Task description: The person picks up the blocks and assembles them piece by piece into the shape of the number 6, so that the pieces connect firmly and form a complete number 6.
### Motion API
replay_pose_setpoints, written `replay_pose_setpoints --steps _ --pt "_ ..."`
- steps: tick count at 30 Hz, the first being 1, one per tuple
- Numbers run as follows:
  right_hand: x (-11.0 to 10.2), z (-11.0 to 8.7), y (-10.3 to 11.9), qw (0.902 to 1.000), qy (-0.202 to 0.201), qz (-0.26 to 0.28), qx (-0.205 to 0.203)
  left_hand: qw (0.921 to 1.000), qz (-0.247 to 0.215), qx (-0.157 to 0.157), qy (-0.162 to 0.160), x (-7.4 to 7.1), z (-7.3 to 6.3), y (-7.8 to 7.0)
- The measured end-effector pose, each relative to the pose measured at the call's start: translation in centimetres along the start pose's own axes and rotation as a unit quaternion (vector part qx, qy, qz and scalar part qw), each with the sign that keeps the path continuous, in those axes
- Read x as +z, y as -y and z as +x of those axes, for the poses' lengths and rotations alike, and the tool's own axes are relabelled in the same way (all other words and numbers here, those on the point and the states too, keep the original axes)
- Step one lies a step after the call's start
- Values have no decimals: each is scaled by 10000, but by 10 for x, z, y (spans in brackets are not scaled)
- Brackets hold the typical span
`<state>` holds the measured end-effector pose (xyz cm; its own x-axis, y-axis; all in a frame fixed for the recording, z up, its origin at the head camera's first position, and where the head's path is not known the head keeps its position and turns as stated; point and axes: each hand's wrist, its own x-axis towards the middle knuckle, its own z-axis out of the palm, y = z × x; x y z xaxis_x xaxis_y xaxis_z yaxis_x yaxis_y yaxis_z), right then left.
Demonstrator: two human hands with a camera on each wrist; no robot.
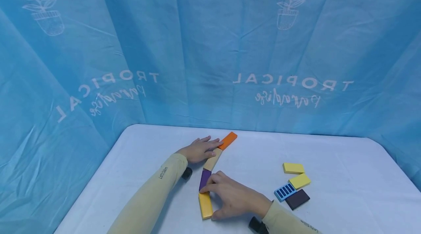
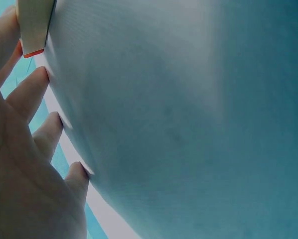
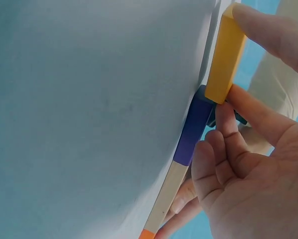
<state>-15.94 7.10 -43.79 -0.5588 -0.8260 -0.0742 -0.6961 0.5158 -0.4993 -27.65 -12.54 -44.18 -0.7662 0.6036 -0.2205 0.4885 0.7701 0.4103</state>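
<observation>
Four flat blocks form a slightly bent row on the table: orange block (image 1: pixel 229 139) farthest, then tan block (image 1: pixel 212 160), purple block (image 1: pixel 204 179) and yellow block (image 1: pixel 205 206) nearest. My right hand (image 1: pixel 231 195) pinches the yellow block lengthwise, thumb at its near end and index finger by the purple block. In the right wrist view the yellow block (image 3: pixel 226 55) meets the purple block (image 3: pixel 194 127) at a slight angle. My left hand (image 1: pixel 198 151) lies beside the far part of the row, fingers spread and fairly straight, with thumb at the tan block and index finger at the orange one.
To the right lie a pale yellow block (image 1: pixel 294 168), a second pale yellow block (image 1: pixel 299 181), a blue block with dark bars (image 1: pixel 284 191) and a dark block (image 1: pixel 297 199), grouped together. A blue curtain (image 1: pixel 210 62) hangs behind the white table (image 1: pixel 355 175).
</observation>
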Motion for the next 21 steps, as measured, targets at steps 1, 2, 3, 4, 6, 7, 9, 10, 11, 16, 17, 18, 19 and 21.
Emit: replay_pose_setpoints --steps 1,2,3,4,6,7,9,10,11,16,17,18,19,21 --pt "0 0 0 10000 -5 -18 -39 10000 -10 9 -5 0 0 0" --pt "0 0 0 10000 -8 -20 -64 10000 -22 13 -8 0 0 0" --pt "0 0 -1 9999 -16 -40 -103 10000 -31 26 -10 -1 -1 -1" --pt "-1 0 -1 9999 -13 -40 -120 10000 -37 34 -17 -1 -1 -1" --pt "-2 0 0 9999 -1 -10 -140 10000 -43 30 -4 -1 -1 -1" --pt "-2 0 0 9999 5 -1 -154 10000 -44 28 2 -1 -1 -1" --pt "-2 0 0 9998 32 27 -176 10000 -42 29 4 -1 -1 -1" --pt "-2 0 -1 9998 41 42 -192 10000 -33 17 16 -1 0 -1" --pt "-2 0 -1 9998 47 50 -206 10000 -33 19 19 -1 0 0" --pt "-2 0 -2 9997 50 -22 -221 10000 -35 37 -7 -1 0 0" --pt "-2 0 -2 9998 54 -44 -201 10000 -46 45 -18 -1 -1 -1" --pt "-2 0 -2 9998 63 -52 -173 10000 -46 39 -16 -1 -1 -1" --pt "-2 0 -2 9999 72 -56 -144 10000 -44 36 -15 -1 -1 -1" --pt "-3 0 -2 9999 92 -53 -106 10000 -57 32 -22 -1 -1 -2"
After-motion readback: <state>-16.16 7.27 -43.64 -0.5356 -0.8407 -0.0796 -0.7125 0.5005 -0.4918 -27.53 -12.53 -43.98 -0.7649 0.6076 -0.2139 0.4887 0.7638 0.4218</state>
